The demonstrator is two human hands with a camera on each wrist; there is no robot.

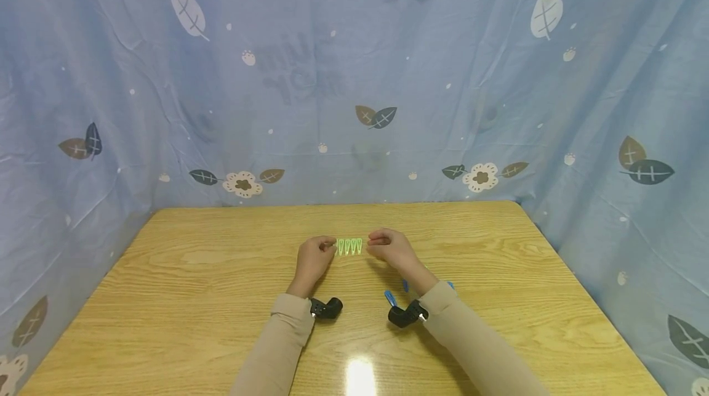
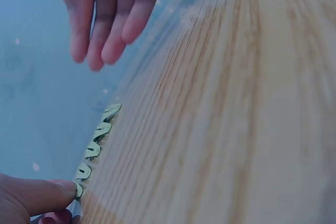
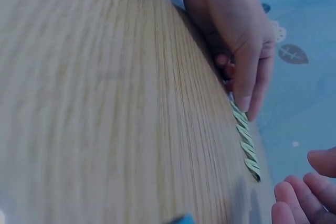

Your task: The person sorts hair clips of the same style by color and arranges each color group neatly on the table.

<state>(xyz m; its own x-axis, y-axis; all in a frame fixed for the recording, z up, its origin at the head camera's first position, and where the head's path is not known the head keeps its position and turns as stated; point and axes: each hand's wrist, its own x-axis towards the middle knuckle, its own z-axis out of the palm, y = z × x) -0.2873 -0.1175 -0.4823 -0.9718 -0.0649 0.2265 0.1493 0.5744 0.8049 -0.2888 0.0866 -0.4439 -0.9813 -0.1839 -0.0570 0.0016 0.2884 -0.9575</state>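
Observation:
Several light green snap hair clips [image 1: 353,246] lie side by side in a short row on the wooden table. At the row's left end my left hand [image 1: 314,258] pinches the end clip between thumb and finger. In the left wrist view the thumb [image 2: 50,195] partly covers that clip, while the other green clips [image 2: 92,149] show beyond it. My right hand [image 1: 392,250] hovers just past the row's right end, apart from the clips. Its fingers [image 2: 107,40] are loosely extended and hold nothing.
Blue hair clips [image 1: 391,299] lie on the table [image 1: 194,303] near and partly behind the right forearm. Each wrist wears a black camera mount [image 1: 327,308]. A blue patterned curtain [image 1: 310,88] closes off the table's back and sides.

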